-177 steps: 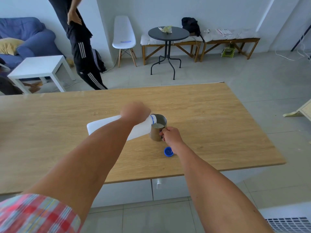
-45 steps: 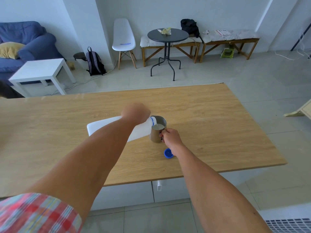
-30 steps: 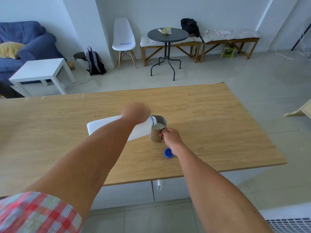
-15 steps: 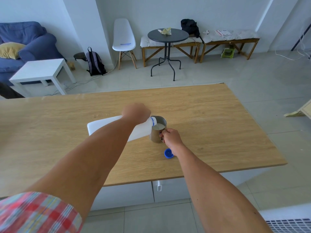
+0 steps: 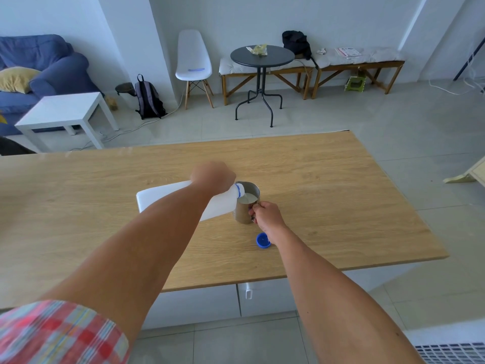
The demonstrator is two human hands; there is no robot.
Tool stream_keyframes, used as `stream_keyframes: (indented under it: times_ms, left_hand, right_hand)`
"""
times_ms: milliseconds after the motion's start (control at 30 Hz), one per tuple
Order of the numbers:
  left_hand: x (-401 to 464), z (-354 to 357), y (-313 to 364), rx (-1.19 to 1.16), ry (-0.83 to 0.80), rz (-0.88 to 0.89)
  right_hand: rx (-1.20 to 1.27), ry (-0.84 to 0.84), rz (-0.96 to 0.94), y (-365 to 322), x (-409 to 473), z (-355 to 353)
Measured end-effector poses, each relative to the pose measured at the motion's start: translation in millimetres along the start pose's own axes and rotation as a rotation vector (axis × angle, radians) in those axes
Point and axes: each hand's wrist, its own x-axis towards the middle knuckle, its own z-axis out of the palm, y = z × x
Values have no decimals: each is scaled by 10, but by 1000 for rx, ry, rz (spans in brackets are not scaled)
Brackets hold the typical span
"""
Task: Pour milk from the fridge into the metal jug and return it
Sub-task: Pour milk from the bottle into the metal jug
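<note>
Head view, one wooden surface [image 5: 328,179], items near its middle toward the near edge. Milk bottle [image 5: 168,197]: white plastic, tipped almost level with its base toward the left edge, blue neck ring over the rim of the metal jug [image 5: 244,214]; no label or writing can be read on it. Left hand [image 5: 213,177]: fingers curled over the bottle near its neck, forearm reaching forward from a red plaid sleeve [image 5: 60,334]. Metal jug: upright on the surface, white milk showing inside; no brand visible. Right hand [image 5: 266,215]: fingers closed round the jug's handle on its near side, arm extended. Blue cap [image 5: 263,240]: lying on the surface just beside the right wrist, nearer the near edge than the jug.
</note>
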Motion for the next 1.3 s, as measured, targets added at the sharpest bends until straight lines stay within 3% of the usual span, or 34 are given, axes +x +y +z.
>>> stream_keyframes:
  times_ms: [1300]
  left_hand:
    - [-6, 7, 3, 20, -3, -2]
  right_hand:
    - [14, -7, 5, -32, -31, 11]
